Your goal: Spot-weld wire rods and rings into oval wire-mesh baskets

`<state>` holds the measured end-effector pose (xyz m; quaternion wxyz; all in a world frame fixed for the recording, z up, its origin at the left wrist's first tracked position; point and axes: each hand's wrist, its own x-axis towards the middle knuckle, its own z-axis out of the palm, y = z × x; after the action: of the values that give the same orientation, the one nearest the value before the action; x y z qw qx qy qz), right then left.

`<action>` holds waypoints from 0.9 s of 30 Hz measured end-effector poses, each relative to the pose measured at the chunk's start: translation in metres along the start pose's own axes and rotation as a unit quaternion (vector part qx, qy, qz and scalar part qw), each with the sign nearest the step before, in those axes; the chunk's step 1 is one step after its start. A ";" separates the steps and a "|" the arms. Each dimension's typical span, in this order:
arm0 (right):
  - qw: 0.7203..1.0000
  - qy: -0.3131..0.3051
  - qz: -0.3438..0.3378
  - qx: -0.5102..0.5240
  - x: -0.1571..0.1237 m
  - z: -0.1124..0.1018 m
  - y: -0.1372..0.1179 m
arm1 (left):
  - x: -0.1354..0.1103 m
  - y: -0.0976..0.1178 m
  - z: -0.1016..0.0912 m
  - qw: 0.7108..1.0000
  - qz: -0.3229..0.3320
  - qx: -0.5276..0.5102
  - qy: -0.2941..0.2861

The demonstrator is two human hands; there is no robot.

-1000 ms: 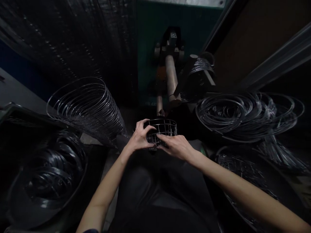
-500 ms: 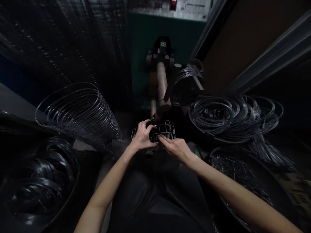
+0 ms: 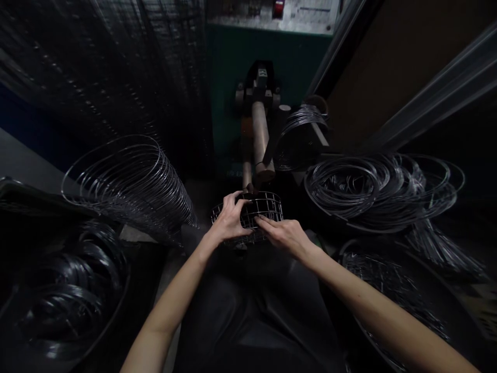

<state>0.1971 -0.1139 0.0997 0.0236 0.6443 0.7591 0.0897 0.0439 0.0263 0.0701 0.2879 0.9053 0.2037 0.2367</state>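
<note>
A small round wire cage sits in front of me under a machine's metal arm. My left hand grips the cage's near left side, with fingers curled over its wires. At the cage's near right side, my right hand has its fingers pressed against the wires. Both forearms reach in from below.
A slanted stack of wire rings lies at the left, above a dark tub of coiled wire. Loose wire rings are piled at the right, with another tub of wire pieces below. A green machine panel stands behind.
Both hands keep hold of the wire cage and shift their fingers only slightly. My view has tilted up a little, so the machine's top panel now shows.
</note>
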 end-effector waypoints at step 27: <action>0.995 -0.008 0.070 0.064 0.030 0.003 0.012 | 0.029 -0.024 -0.010 0.999 -0.030 0.041 0.000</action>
<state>0.2042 -0.0823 0.1015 -0.0181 0.6969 0.7159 0.0377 0.0564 0.0627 0.0712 0.2573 0.9099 0.2405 0.2190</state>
